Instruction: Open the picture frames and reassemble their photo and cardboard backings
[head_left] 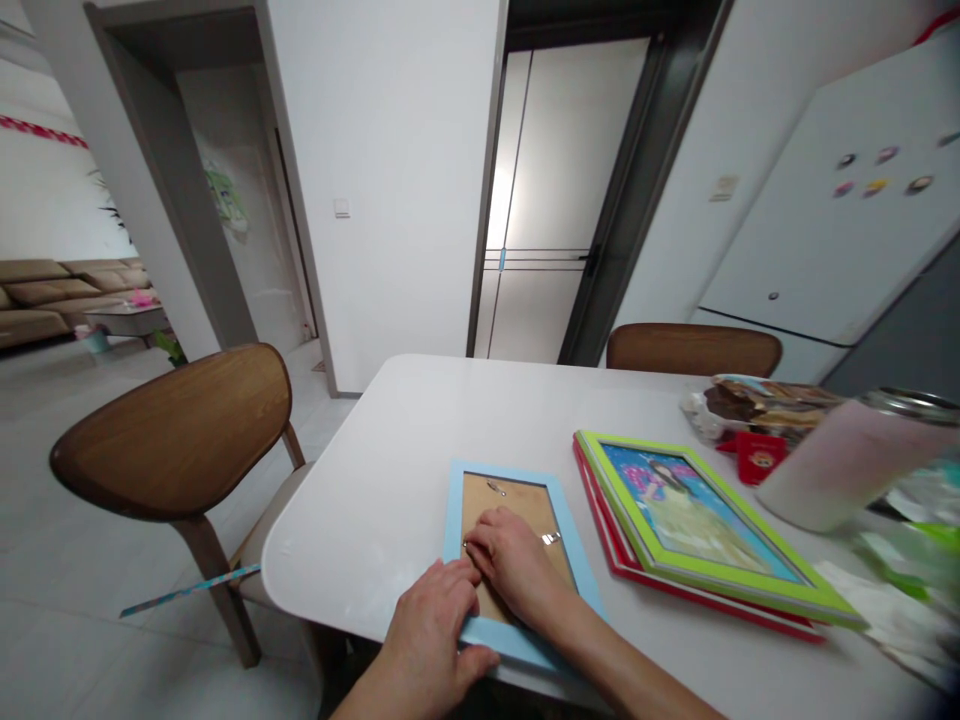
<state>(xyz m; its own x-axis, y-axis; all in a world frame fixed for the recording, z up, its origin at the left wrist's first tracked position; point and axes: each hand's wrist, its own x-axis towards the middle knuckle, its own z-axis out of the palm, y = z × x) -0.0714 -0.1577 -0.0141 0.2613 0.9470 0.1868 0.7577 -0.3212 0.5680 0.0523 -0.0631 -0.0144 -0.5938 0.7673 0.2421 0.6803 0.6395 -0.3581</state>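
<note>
A light blue picture frame (517, 645) lies back side up on the white table, with a brown backing board (525, 500) and small metal fittings on it. My left hand (431, 630) grips the frame's near left side, its thumb on the near edge and its fingers by the left edge. On the board rests my right hand (514, 560), its fingers pressed together at a small fitting near the left edge; whether they pinch it is hidden. Right of the blue frame, a green picture frame (652, 530) showing a figure in a dress lies on a red frame (600, 520).
Behind the stacked frames are a pink and white jar (847, 465), a red packet (759, 458) and plastic bags (765, 405). White tissue (877, 610) lies at the right. Wooden chairs stand at the left (180, 430) and far side (694, 348) of the table (360, 480).
</note>
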